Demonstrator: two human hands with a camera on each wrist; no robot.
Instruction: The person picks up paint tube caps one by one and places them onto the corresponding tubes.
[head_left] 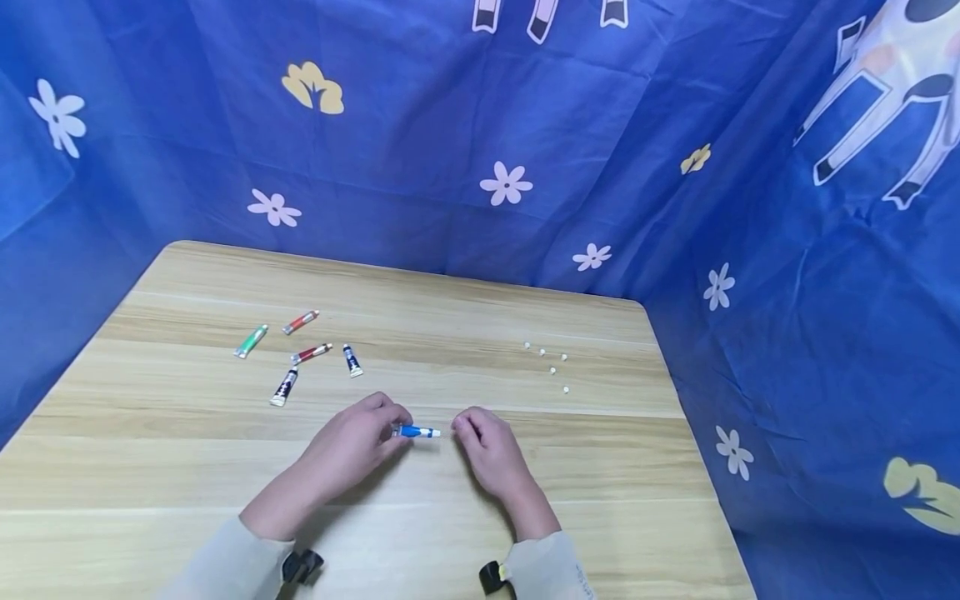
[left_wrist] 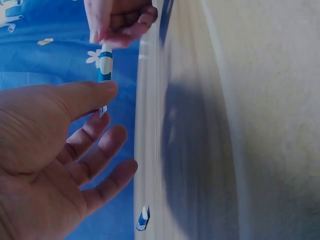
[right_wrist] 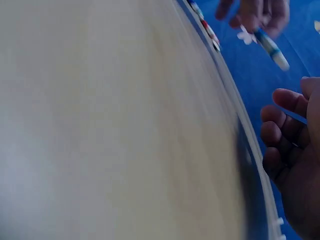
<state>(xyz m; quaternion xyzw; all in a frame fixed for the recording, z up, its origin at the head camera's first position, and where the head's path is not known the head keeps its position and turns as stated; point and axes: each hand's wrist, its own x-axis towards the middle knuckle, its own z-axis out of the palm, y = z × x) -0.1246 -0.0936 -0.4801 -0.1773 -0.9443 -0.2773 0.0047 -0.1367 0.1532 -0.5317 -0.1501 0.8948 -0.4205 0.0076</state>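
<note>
Uncapping looks in hand: your left hand pinches the blue tube just above the tabletop, cap end toward 3 o'clock, where your right hand, fingers loosely curled and holding nothing, must next grip the cap.

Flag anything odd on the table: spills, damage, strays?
No spill or damage shows. Five small white bits, possibly caps, lie loose at the table's far right, apart from the five tubes scattered at left. The left hand holds a blue tube; the right hand is beside its tip.

Wood table, 5 paint tubes left, white caps right
</note>
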